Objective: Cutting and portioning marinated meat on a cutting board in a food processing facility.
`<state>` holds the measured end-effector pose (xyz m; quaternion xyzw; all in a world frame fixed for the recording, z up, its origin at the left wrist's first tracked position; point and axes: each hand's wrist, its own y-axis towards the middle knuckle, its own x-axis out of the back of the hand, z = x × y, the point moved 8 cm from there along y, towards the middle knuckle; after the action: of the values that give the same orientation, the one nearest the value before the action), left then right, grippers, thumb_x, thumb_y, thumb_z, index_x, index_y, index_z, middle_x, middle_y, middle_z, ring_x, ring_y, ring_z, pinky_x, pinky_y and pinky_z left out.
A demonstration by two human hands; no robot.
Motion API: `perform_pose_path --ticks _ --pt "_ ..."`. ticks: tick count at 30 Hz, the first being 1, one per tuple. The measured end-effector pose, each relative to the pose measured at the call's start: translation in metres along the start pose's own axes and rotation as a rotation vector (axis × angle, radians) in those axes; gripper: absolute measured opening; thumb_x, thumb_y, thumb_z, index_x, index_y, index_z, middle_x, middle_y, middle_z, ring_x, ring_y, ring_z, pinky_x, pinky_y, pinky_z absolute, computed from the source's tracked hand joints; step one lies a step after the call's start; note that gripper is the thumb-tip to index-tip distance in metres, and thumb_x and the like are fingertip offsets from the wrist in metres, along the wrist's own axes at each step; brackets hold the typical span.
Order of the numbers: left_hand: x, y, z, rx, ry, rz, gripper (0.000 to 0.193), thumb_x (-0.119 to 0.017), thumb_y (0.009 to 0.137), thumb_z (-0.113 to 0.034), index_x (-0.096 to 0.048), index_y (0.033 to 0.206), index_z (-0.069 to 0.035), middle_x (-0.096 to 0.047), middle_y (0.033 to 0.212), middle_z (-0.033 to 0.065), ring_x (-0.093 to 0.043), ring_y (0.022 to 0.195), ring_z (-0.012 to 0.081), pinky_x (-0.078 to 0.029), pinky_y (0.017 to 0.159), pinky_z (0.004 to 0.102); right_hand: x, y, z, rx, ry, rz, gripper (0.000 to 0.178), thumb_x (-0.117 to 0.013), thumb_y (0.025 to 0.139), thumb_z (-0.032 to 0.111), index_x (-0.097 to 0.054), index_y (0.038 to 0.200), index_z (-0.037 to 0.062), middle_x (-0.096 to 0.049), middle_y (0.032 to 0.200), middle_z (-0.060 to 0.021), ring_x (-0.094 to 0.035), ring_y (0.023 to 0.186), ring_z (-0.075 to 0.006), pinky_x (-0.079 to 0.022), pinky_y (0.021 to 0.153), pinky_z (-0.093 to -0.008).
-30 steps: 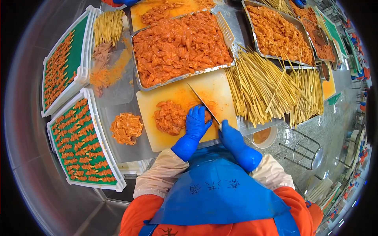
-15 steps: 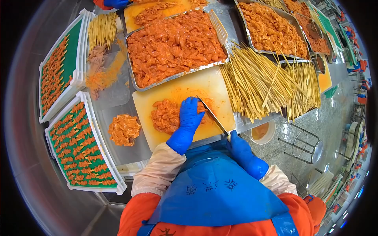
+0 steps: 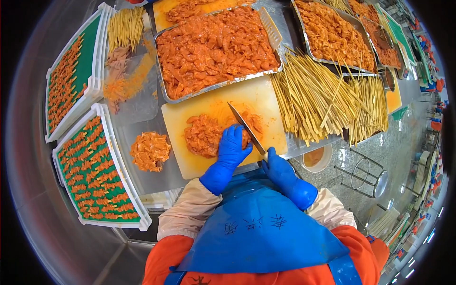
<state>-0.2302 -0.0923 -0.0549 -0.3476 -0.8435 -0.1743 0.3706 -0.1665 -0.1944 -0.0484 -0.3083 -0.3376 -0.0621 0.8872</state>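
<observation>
The knife (image 3: 248, 128) is over the board (image 3: 272, 137), its long axis slanting, its tip pointing forward and left, away from the person. Right hand (image 3: 280, 170) fingers clamp its handle; the blade extends ahead of them. Left hand (image 3: 232, 145) fingers lie together on the meat (image 3: 201, 136), just left of the blade; whether they grip it, I cannot tell.

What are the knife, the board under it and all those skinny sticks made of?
The knife has a smooth, grey blade that looks like metal. The board is probably plastic: pale, flat, no wood grain showing. The sticks look like bamboo or wood, straw-yellow and dull; I can't tell which.
</observation>
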Motion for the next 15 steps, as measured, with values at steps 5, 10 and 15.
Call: perform_pose_path --ticks 5,10,15 --pt "-0.004 0.002 0.003 0.004 0.053 -0.038 0.048 -0.059 0.053 -0.02 -0.038 0.091 -0.002 -0.04 0.091 0.0176 -0.038 0.082 0.0316 -0.033 0.07 0.0369 -0.009 0.026 0.007 0.013 -0.063 -0.088 0.015 -0.037 0.073 0.017 -0.031 0.075 0.0037 -0.047 0.057 -0.0212 -0.047 0.054 -0.0351 -0.035 0.045 -0.0426" --pt "0.005 0.01 0.024 0.127 0.092 -0.091 0.042 -0.058 0.054 -0.019 -0.04 0.088 -0.002 -0.04 0.088 0.0167 -0.039 0.08 0.0309 -0.034 0.067 0.0359 0.0 -0.011 -0.014 -0.015 -0.112 -0.07 0.015 -0.038 0.073 0.018 -0.031 0.076 0.004 -0.047 0.056 -0.0195 -0.048 0.052 -0.0343 -0.034 0.044 -0.0427" --pt "0.003 0.018 0.015 0.13 0.106 0.03 0.028 -0.056 0.056 -0.016 -0.045 0.079 -0.005 -0.043 0.075 0.0126 -0.042 0.073 0.029 -0.035 0.061 0.0352 0.011 -0.013 -0.034 -0.035 -0.072 -0.108 0.022 -0.044 0.069 0.019 -0.031 0.079 0.0047 -0.047 0.058 -0.0199 -0.047 0.054 -0.0351 -0.035 0.045 -0.0406"
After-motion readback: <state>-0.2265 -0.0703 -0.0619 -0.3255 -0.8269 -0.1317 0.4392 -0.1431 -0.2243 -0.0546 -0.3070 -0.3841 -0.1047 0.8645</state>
